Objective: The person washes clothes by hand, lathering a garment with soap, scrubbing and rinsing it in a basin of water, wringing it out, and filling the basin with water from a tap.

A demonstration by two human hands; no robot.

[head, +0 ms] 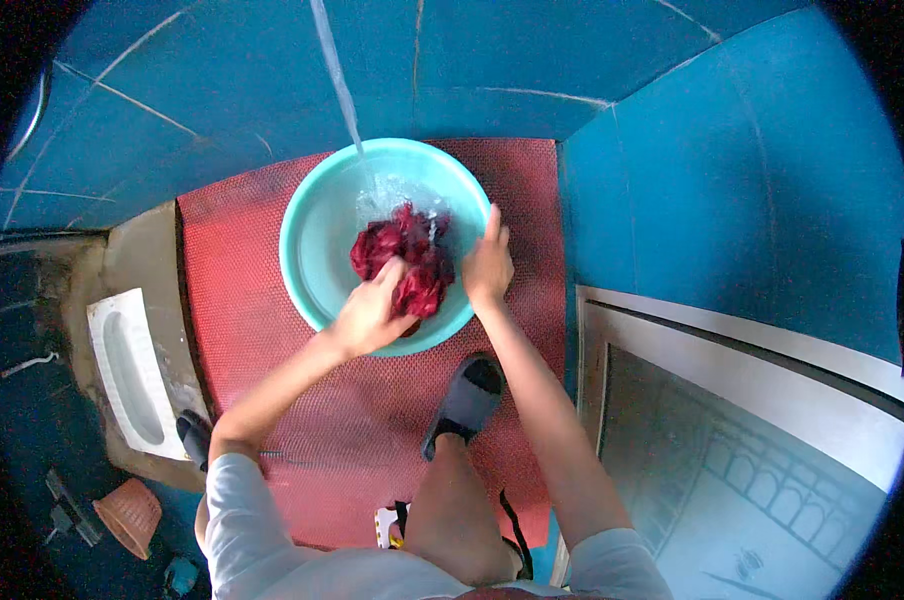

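A round turquoise plastic basin (313, 296) stands on a red textured mat, tilt not clear. A stream of water (337, 75) falls from above into its far part. Wet dark red cloth (414, 259) lies bunched in the basin. My left hand (373, 307) grips the cloth at its near left side, slightly blurred. My right hand (489, 262) holds the basin's right rim, the fingers over the edge and partly hidden.
Blue tiled walls (497, 60) rise behind and at the right, where a framed door (722, 352) stands. At the left are a white squat toilet (133, 375) and an orange plastic basket (131, 516). My slippered foot (467, 397) rests on the red mat (249, 300).
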